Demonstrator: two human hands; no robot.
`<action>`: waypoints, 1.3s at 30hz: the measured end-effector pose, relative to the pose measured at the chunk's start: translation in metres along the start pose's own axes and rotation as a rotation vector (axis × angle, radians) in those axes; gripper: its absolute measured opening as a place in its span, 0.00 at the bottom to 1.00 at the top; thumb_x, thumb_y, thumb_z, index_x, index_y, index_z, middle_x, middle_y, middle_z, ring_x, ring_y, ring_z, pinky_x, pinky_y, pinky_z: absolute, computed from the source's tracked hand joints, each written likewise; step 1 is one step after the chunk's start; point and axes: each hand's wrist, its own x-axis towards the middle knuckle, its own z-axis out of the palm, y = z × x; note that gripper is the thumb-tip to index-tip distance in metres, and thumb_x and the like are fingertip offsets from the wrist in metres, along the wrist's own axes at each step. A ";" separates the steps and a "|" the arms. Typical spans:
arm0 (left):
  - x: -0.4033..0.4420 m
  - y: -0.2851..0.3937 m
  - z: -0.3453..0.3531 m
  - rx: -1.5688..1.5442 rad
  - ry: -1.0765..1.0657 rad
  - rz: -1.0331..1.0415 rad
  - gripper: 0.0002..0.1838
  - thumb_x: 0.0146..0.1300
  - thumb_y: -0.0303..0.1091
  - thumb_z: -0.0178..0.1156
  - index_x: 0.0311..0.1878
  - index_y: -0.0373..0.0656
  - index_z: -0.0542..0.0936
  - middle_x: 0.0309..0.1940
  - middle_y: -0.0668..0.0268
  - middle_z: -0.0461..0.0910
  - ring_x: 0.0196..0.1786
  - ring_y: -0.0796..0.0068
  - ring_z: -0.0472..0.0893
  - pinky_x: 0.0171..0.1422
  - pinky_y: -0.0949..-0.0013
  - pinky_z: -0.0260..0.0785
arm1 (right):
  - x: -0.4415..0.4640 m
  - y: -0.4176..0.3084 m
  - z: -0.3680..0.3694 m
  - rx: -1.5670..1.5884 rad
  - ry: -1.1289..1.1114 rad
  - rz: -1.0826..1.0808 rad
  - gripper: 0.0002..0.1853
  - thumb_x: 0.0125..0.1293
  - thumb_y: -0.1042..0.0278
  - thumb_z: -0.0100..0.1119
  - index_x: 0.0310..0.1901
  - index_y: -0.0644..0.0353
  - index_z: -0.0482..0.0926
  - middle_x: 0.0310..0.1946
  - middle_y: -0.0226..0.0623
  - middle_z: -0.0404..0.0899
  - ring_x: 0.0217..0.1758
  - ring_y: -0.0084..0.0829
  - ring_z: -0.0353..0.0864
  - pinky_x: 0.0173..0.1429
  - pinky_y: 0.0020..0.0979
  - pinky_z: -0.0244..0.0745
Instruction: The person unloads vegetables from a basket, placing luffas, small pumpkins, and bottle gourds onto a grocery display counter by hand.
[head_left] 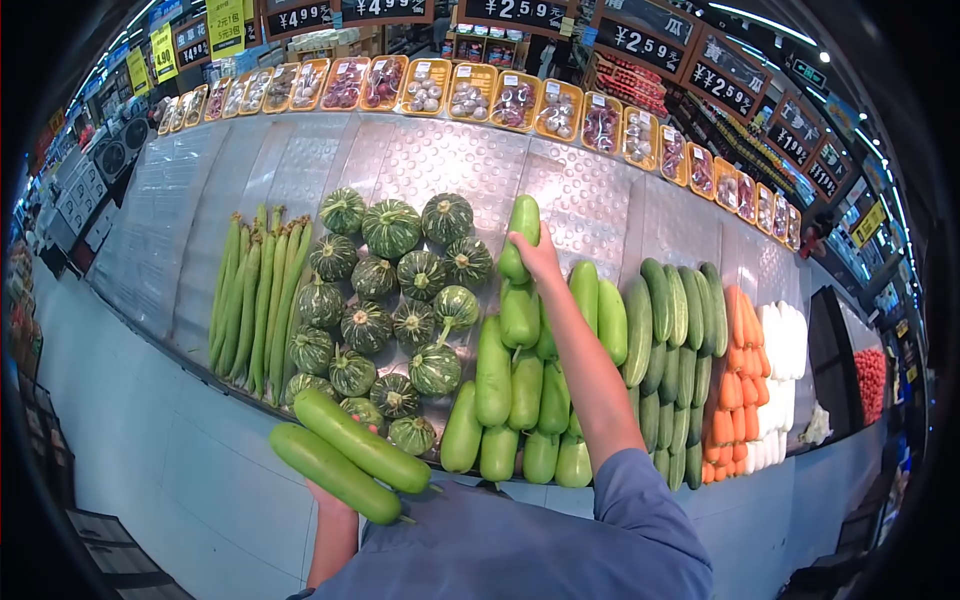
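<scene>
My right hand is closed round a light green bottle gourd at the far end of the bottle gourd pile. That gourd lies lengthwise, its lower end against another one. Low on the left, my left hand supports two long bottle gourds side by side, close to my body. Its fingertips show past the upper gourd, and the gourds hide most of the palm. Striped dark green squashes lie in rows to the left of the pile.
Long slender green gourds lie at the left of the metal display table. Cucumbers, carrots and white radishes sit on the right. Wrapped yellow trays line the back edge, beneath price signs.
</scene>
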 end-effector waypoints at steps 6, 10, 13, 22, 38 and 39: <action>0.010 -0.002 0.005 0.058 -0.058 -0.056 0.36 0.81 0.58 0.45 0.79 0.41 0.65 0.76 0.45 0.67 0.76 0.31 0.66 0.81 0.30 0.58 | -0.008 -0.007 -0.012 0.039 -0.038 0.128 0.44 0.62 0.55 0.73 0.75 0.66 0.67 0.60 0.52 0.80 0.57 0.38 0.84 0.57 0.37 0.81; 0.014 -0.003 0.005 0.035 0.007 -0.056 0.35 0.81 0.58 0.46 0.79 0.42 0.66 0.75 0.45 0.68 0.75 0.31 0.68 0.79 0.31 0.61 | -0.010 0.004 -0.001 -0.054 0.041 0.066 0.40 0.63 0.50 0.70 0.72 0.62 0.70 0.58 0.49 0.83 0.57 0.41 0.85 0.61 0.40 0.79; 0.015 -0.001 -0.003 0.046 0.029 -0.065 0.37 0.80 0.60 0.46 0.79 0.41 0.64 0.75 0.45 0.68 0.74 0.32 0.69 0.78 0.29 0.61 | -0.017 0.004 0.003 0.071 0.027 0.106 0.45 0.66 0.48 0.70 0.77 0.64 0.63 0.63 0.52 0.79 0.61 0.41 0.83 0.62 0.40 0.78; 0.022 0.000 0.004 0.056 -0.032 -0.155 0.40 0.79 0.62 0.47 0.81 0.42 0.62 0.75 0.48 0.68 0.76 0.35 0.66 0.81 0.32 0.58 | -0.027 0.031 -0.006 0.424 0.103 0.105 0.32 0.78 0.48 0.58 0.71 0.67 0.72 0.61 0.41 0.80 0.60 0.31 0.80 0.67 0.33 0.72; 0.063 -0.027 0.037 0.079 -0.008 -0.326 0.39 0.78 0.65 0.45 0.82 0.51 0.62 0.81 0.47 0.59 0.78 0.41 0.66 0.81 0.40 0.61 | -0.340 -0.039 0.031 0.382 -0.696 0.084 0.37 0.76 0.67 0.63 0.81 0.65 0.57 0.72 0.47 0.70 0.73 0.35 0.72 0.75 0.36 0.68; 0.064 -0.027 0.027 0.077 -0.002 -0.322 0.39 0.78 0.65 0.45 0.82 0.51 0.62 0.81 0.47 0.59 0.78 0.41 0.66 0.81 0.40 0.61 | -0.341 -0.049 0.030 0.330 -0.690 0.049 0.41 0.74 0.67 0.66 0.81 0.65 0.55 0.73 0.48 0.69 0.74 0.35 0.72 0.75 0.37 0.67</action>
